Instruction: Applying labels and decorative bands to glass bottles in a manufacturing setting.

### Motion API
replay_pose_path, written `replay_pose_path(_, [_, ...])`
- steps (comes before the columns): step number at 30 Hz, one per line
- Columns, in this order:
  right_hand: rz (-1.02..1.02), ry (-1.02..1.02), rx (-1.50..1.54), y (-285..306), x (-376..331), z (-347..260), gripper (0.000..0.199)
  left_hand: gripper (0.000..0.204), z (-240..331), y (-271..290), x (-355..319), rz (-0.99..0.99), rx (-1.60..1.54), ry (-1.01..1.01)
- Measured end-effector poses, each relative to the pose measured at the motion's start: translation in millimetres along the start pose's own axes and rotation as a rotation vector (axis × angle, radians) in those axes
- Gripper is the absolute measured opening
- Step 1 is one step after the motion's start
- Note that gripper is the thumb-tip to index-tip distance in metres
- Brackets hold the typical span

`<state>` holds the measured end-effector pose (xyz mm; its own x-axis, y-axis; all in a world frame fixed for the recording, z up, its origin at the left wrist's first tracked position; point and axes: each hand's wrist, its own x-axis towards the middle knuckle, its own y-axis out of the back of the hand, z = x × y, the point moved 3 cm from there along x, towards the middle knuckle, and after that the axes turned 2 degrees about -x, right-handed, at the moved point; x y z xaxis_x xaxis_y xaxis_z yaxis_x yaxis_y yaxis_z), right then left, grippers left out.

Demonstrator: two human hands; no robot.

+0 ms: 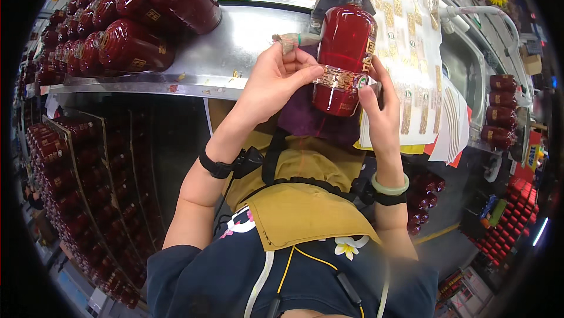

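Note:
A dark red bottle [345,42] with a clear neck lies in front of me, its neck end at a metal holder [346,0]. Around its lower part runs a gold patterned label strip [341,77] with a small round emblem. With its thumb, my left hand [281,80] pinches the strip's left end against the bottle; a cloth finger cover [288,42] sits on one finger. My right hand [383,106] grips the bottle's right side, its thumb near the emblem and its fingers partly hidden behind the glass.
Several similar red bottles [185,0] crowd the steel table [252,36] at the left. White sheets of gold labels [420,53] lie at the right, beside a sink [461,59]. Racks of red bottles [64,171] stand lower left; more red bottles [501,106] are at the far right.

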<state>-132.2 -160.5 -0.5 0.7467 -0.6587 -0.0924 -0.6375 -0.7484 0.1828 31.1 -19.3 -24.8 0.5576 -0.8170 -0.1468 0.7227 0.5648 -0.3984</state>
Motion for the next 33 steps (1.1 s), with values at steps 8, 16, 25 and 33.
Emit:
replay_pose_path(8, [0.015,-0.051,-0.002,-12,2,-6,0.065,0.029,-11,-2,1,0.053,-0.097,0.009])
replay_pose_path(16, [-0.008,-0.041,0.0,-13,4,-6,0.065,0.024,-12,0,0,0.078,-0.028,0.033])
replay_pose_path(25, [0.046,-0.044,-0.084,2,-2,5,0.087,0.042,-27,5,-3,0.244,0.217,-0.141])
replay_pose_path(33, [-0.046,0.311,-0.579,-8,-7,-7,0.117,0.073,-35,-22,-43,0.028,0.806,-0.535])
